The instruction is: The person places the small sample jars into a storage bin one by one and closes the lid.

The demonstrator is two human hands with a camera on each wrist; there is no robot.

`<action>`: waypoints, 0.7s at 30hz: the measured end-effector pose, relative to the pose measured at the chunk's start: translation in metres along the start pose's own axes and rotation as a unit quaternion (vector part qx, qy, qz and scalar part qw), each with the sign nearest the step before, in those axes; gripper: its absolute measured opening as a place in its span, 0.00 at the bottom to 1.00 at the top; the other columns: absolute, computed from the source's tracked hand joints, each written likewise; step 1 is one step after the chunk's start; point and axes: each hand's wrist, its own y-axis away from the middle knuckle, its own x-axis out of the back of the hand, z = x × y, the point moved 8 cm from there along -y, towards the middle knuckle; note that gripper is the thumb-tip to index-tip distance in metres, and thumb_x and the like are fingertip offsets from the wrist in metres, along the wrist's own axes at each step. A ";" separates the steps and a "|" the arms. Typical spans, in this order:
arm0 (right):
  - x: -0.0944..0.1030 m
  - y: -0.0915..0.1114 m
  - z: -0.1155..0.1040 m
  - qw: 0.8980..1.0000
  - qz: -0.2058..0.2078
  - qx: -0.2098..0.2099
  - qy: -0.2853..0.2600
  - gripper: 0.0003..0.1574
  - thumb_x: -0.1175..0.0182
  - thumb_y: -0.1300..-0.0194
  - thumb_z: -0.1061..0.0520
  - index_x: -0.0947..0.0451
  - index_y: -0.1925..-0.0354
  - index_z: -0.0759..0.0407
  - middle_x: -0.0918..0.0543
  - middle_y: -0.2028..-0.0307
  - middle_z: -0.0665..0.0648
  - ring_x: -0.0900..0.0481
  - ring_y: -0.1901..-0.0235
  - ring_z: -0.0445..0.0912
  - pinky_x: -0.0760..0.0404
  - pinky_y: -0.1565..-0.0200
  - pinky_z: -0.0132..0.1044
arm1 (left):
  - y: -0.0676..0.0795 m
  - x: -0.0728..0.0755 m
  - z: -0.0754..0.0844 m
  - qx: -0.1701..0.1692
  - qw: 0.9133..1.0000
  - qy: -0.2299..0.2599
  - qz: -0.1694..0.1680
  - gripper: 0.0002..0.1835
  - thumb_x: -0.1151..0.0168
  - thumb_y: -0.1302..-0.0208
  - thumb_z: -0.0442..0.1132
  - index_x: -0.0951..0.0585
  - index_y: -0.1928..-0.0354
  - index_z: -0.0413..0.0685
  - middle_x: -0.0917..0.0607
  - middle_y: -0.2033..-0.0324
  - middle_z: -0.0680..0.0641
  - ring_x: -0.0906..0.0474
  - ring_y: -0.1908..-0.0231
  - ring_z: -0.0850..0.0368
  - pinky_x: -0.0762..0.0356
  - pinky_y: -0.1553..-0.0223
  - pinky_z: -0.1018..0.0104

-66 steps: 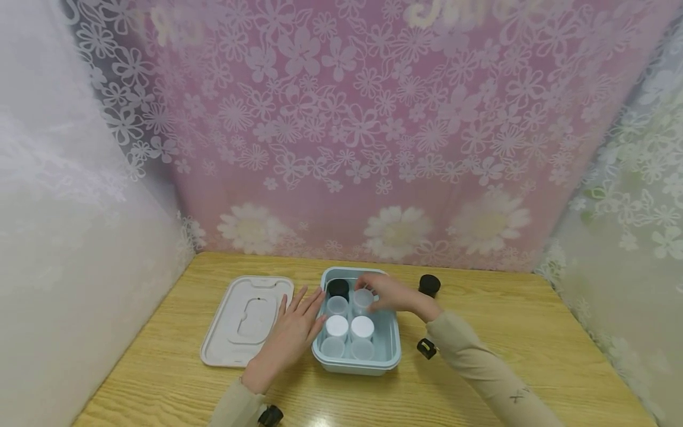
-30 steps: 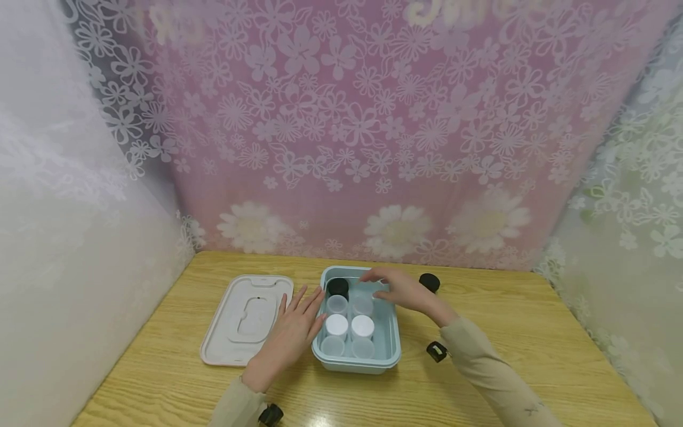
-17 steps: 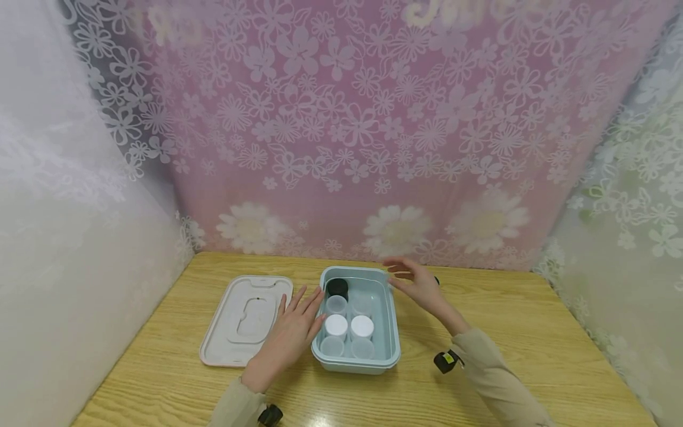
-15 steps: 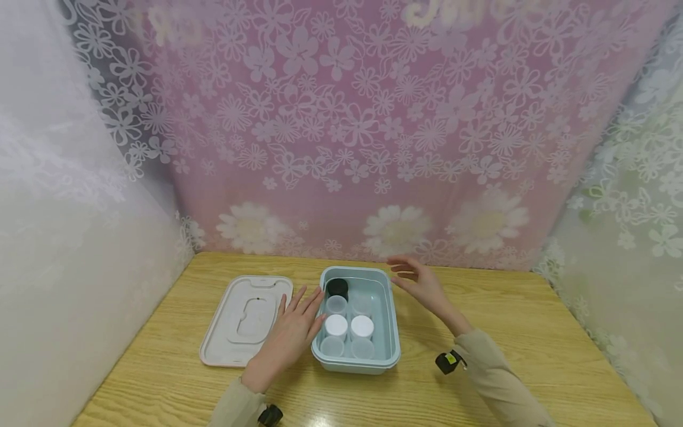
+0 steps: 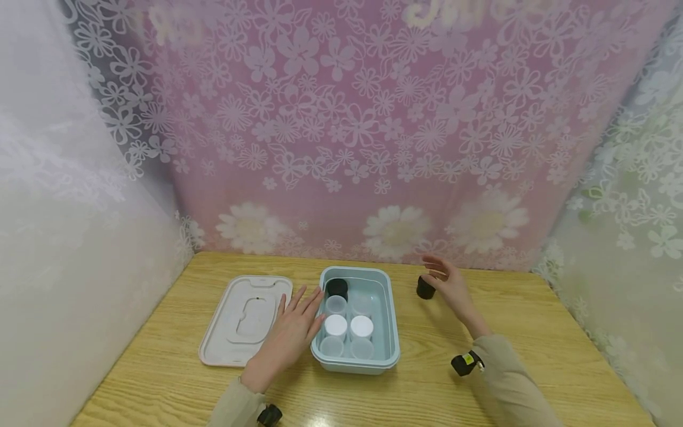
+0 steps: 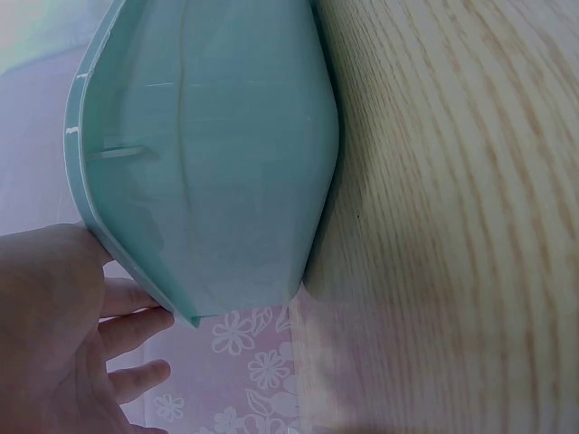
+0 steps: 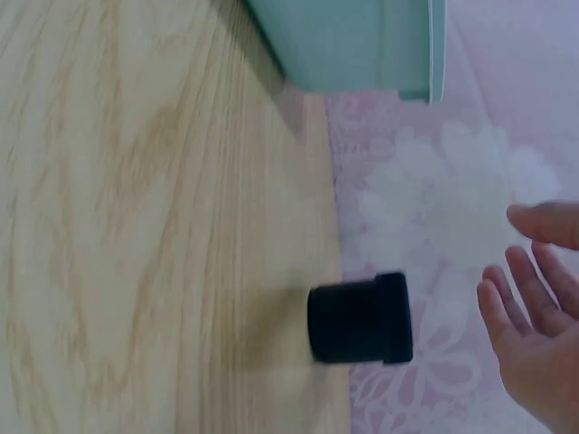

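My left hand (image 5: 294, 326) rests with straight fingers on the left rim of a light blue plastic box (image 5: 396, 332); the left wrist view has its fingertips at the rim. Inside the box stand a black-lidded jar (image 5: 337, 288), two white-lidded jars (image 5: 335, 327) and several translucent-topped containers (image 5: 362, 348). A small black jar (image 7: 357, 319) with a wider lid stands on the table right of the box. My right hand (image 5: 450, 287) is raised above this jar, fingers relaxed and holding nothing; in the right wrist view a gap shows between the fingers and the jar.
A white lid (image 5: 248, 320) with a moulded centre lies flat left of the box. The wooden table (image 5: 427, 391) meets a pink flowered curtain (image 5: 341, 148) at its back edge, and pale sheets hang on both sides.
My right hand has let go of a translucent container in the box, withdrawn over the right rim and moved right to the black jar. The left hand has stayed in place.
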 end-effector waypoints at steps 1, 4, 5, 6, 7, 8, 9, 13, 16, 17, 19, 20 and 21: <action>0.003 0.000 0.003 1.000 0.005 -0.008 0.004 0.32 0.38 0.28 0.62 0.33 0.30 0.68 0.28 0.34 0.70 0.28 0.37 0.59 0.27 0.35 0.48 | 0.000 0.000 0.000 0.000 1.000 0.000 0.000 0.29 0.47 0.22 0.49 0.31 0.26 0.45 0.30 0.27 0.45 0.44 0.24 0.40 0.53 0.28 0.29; 0.011 0.001 0.014 0.999 0.010 -0.036 0.034 0.35 0.36 0.29 0.61 0.33 0.29 0.67 0.29 0.33 0.71 0.30 0.36 0.64 0.32 0.33 0.58 | 0.000 0.001 0.000 -0.001 1.000 0.001 0.002 0.28 0.47 0.22 0.48 0.31 0.26 0.44 0.30 0.28 0.45 0.44 0.24 0.39 0.53 0.28 0.29; 0.012 0.001 0.017 0.998 0.008 -0.044 0.042 0.36 0.35 0.30 0.62 0.34 0.29 0.68 0.30 0.32 0.72 0.31 0.36 0.66 0.33 0.32 0.59 | 0.000 0.001 0.000 -0.002 1.000 0.002 0.003 0.28 0.47 0.22 0.48 0.31 0.26 0.44 0.30 0.28 0.45 0.44 0.24 0.39 0.53 0.29 0.29; 0.013 0.001 0.020 0.997 0.006 -0.052 0.054 0.37 0.34 0.31 0.61 0.34 0.29 0.68 0.31 0.32 0.73 0.32 0.35 0.68 0.34 0.32 0.60 | 0.000 0.000 0.000 -0.003 1.000 0.002 0.002 0.28 0.47 0.22 0.48 0.31 0.26 0.44 0.30 0.28 0.45 0.43 0.25 0.39 0.53 0.29 0.29; 0.014 0.001 0.022 0.996 0.003 -0.059 0.068 0.38 0.34 0.31 0.61 0.35 0.29 0.69 0.31 0.32 0.74 0.33 0.35 0.69 0.34 0.32 0.61 | 0.000 0.000 0.000 -0.003 1.000 0.001 0.002 0.28 0.47 0.22 0.48 0.31 0.26 0.44 0.30 0.28 0.45 0.43 0.25 0.39 0.52 0.29 0.29; 0.015 0.001 0.025 0.995 0.000 -0.065 0.082 0.39 0.33 0.32 0.61 0.36 0.29 0.70 0.32 0.32 0.74 0.33 0.35 0.70 0.34 0.33 0.62 | 0.000 0.000 0.000 -0.004 1.000 0.001 0.004 0.28 0.47 0.22 0.48 0.30 0.26 0.44 0.30 0.28 0.44 0.43 0.25 0.38 0.52 0.29 0.29; 0.015 0.001 0.028 0.993 -0.002 -0.071 0.090 0.40 0.33 0.32 0.62 0.37 0.28 0.70 0.32 0.32 0.75 0.33 0.35 0.71 0.34 0.33 0.62 | 0.000 0.000 0.000 -0.005 1.000 0.000 0.004 0.28 0.47 0.22 0.48 0.30 0.26 0.44 0.29 0.28 0.44 0.42 0.25 0.38 0.52 0.29 0.29; 0.015 0.002 0.040 0.987 -0.016 -0.105 0.120 0.43 0.31 0.33 0.61 0.39 0.28 0.73 0.33 0.33 0.76 0.33 0.35 0.71 0.31 0.35 0.62 | 0.000 -0.001 0.000 -0.010 1.000 -0.007 0.007 0.28 0.46 0.22 0.48 0.30 0.27 0.44 0.29 0.28 0.44 0.41 0.26 0.37 0.49 0.30 0.28; 0.012 0.003 0.047 0.983 -0.033 -0.139 0.116 0.45 0.31 0.34 0.60 0.40 0.28 0.74 0.33 0.33 0.77 0.32 0.36 0.72 0.28 0.37 0.62 | 0.000 -0.002 -0.001 -0.009 1.000 -0.009 0.006 0.28 0.47 0.22 0.49 0.30 0.26 0.44 0.29 0.28 0.45 0.42 0.25 0.38 0.50 0.30 0.28; 0.011 0.004 0.049 0.982 -0.038 -0.148 0.114 0.45 0.31 0.34 0.60 0.40 0.28 0.74 0.33 0.33 0.78 0.32 0.36 0.72 0.28 0.37 0.62 | 0.000 -0.002 -0.002 -0.009 1.000 -0.011 0.005 0.28 0.47 0.22 0.49 0.30 0.26 0.45 0.29 0.28 0.45 0.42 0.25 0.39 0.50 0.30 0.28; 0.009 0.004 0.052 0.980 -0.043 -0.163 0.107 0.45 0.31 0.34 0.60 0.40 0.28 0.74 0.33 0.33 0.78 0.32 0.36 0.72 0.27 0.38 0.61 | 0.000 -0.002 -0.002 -0.008 1.000 -0.009 0.004 0.28 0.48 0.21 0.49 0.31 0.26 0.45 0.30 0.28 0.46 0.43 0.25 0.39 0.51 0.29 0.28; 0.008 0.005 0.052 0.979 -0.044 -0.164 0.109 0.44 0.31 0.34 0.60 0.39 0.28 0.74 0.33 0.34 0.78 0.31 0.37 0.72 0.26 0.39 0.61 | 0.000 -0.002 -0.002 -0.008 1.000 -0.009 0.004 0.28 0.48 0.21 0.49 0.31 0.26 0.45 0.30 0.27 0.46 0.43 0.25 0.39 0.51 0.29 0.28; 0.008 0.004 0.052 0.979 -0.044 -0.165 0.112 0.43 0.31 0.34 0.60 0.38 0.29 0.74 0.33 0.34 0.79 0.30 0.38 0.72 0.26 0.39 0.61 | 0.000 -0.002 -0.002 -0.008 1.000 -0.008 0.004 0.28 0.48 0.21 0.49 0.31 0.26 0.45 0.30 0.28 0.45 0.43 0.25 0.39 0.51 0.29 0.28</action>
